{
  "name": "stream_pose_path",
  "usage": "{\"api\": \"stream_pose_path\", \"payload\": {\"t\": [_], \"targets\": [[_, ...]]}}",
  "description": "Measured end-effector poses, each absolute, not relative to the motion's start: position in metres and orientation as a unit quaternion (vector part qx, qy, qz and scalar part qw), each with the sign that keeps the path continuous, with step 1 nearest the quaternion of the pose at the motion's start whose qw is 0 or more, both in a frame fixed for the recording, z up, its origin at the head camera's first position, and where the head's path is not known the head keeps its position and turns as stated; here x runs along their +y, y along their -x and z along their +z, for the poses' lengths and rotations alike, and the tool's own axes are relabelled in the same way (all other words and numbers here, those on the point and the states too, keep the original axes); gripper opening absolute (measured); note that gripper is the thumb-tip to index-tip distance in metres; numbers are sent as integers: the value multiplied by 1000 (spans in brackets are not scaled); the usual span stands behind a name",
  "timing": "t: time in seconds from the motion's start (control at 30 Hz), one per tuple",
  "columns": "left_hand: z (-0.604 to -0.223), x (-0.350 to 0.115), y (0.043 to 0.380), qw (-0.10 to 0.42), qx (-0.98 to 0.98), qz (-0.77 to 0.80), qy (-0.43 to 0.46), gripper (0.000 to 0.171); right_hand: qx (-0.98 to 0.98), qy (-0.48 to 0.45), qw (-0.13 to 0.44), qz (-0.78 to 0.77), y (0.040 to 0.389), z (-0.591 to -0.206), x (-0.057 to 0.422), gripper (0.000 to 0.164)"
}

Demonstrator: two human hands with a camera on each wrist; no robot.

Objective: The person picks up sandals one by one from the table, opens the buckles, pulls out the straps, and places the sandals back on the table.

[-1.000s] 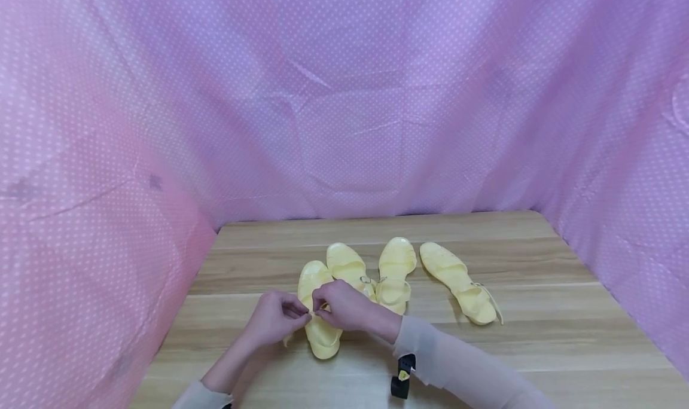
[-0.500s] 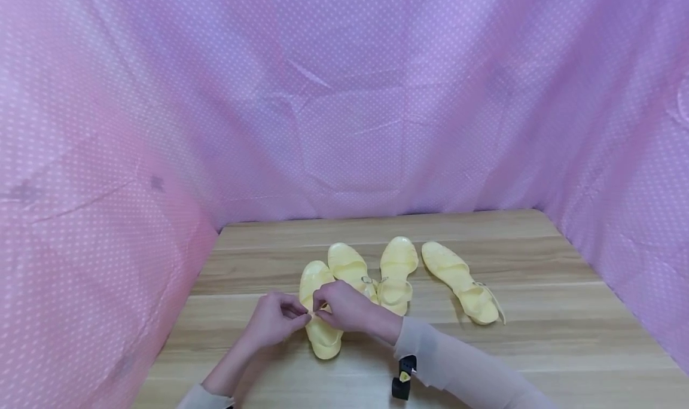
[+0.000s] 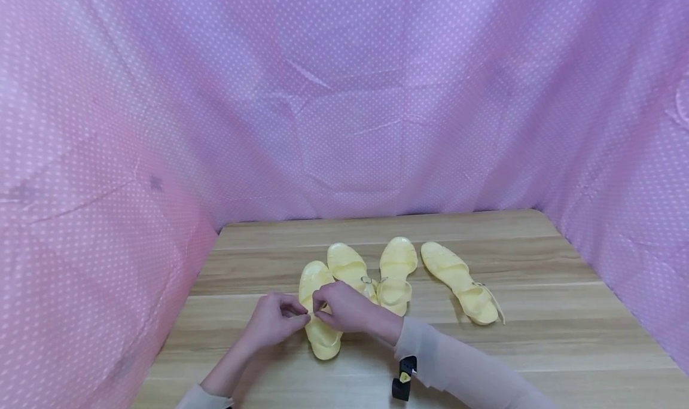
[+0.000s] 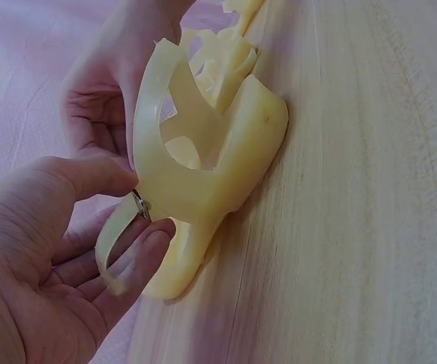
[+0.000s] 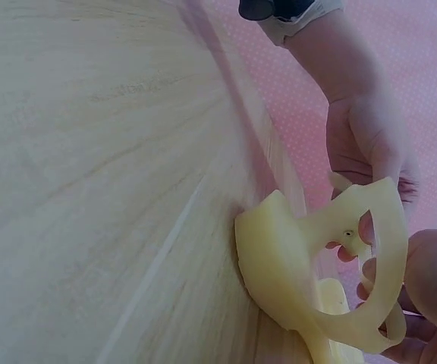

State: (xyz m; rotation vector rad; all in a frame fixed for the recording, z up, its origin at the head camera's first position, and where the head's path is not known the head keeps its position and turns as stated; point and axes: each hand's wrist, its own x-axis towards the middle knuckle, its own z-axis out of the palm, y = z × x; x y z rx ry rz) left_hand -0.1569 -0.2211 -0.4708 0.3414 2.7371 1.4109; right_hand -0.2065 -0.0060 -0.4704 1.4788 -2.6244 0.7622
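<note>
Off-white sleeves lie closest to the wearer, the left sleeve (image 3: 203, 398) just showing behind one wrist and the right sleeve (image 3: 457, 361) running up to the other, with a black wrist device (image 3: 401, 388) hanging by its cuff.

Ahead of these, the two hands meet over the nearest sandal (image 3: 325, 338), which is pale yellow and lies on the table between and beneath them, heel toward the wearer and toe pointing away. The left hand (image 3: 273, 320) pinches the sandal's strap (image 4: 152, 114) at a small metal buckle (image 4: 141, 205), its thumb on one side and fingers on the other; the loose strap end curves down over those fingers. Opposite it, the right hand (image 3: 344, 304) has its fingers curled and pinches the strap too, its fingertips close to the left hand's.

Just beyond the right hand lies a second sandal (image 3: 344, 261), partly hidden by it. A third sandal (image 3: 398, 259) lies beyond and to the right of that hand, and a fourth sandal (image 3: 457, 283) lies slanted, well apart on its right.

Past them stretches the wood-grain table (image 3: 269, 237), and behind its far edge hangs pink-purple dotted cloth (image 3: 350, 128).
</note>
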Motion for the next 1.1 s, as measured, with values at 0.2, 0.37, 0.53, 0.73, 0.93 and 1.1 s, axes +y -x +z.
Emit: {"api": "stream_pose_path", "payload": {"t": [0.2,0.37,0.53,0.73,0.93,1.1], "targets": [[-470,-219,157,24,882,459,-109,8,-847,-473,15,241,206,-469,-5,7],[-471,-220,156,24,885,451,-111,8,-848,-470,-5,243,206,-469,-5,13],[-470,-220,156,25,882,458,-112,9,-849,-471,-6,241,207,-468,-5,8],[-471,-220,157,33,880,461,-107,9,-853,-465,-16,236,206,-468,-5,7],[-472,-220,155,28,882,458,-107,9,-862,-453,-18,228,204,-471,-5,9],[-470,-220,157,29,879,461,-116,9,-863,-453,-3,224,204,-468,-5,5]]}}
